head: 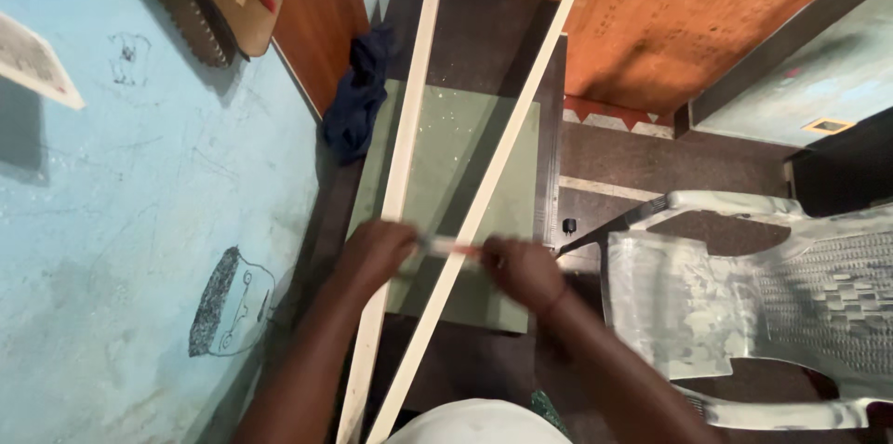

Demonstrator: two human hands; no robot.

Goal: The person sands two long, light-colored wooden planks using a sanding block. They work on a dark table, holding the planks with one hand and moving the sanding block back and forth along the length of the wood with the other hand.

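Two long pale wooden strips lie across a green mat (465,142) on a dark table (479,30). The left strip (409,100) runs almost straight away from me; the right strip (526,100) slants up to the right. My left hand (375,253) rests on the left strip and pinches one end of a small blurred object (448,245). My right hand (523,269) grips the object's other end, just right of the slanted strip. The object, pale with an orange-red part, spans the gap over both strips; its kind is unclear.
A light blue wall (121,221) with drawings stands close on the left. A dark blue cloth (358,95) is bunched at the table's left edge. A grey plastic chair (744,295) stands on the right. A brown wooden door (688,7) is beyond.
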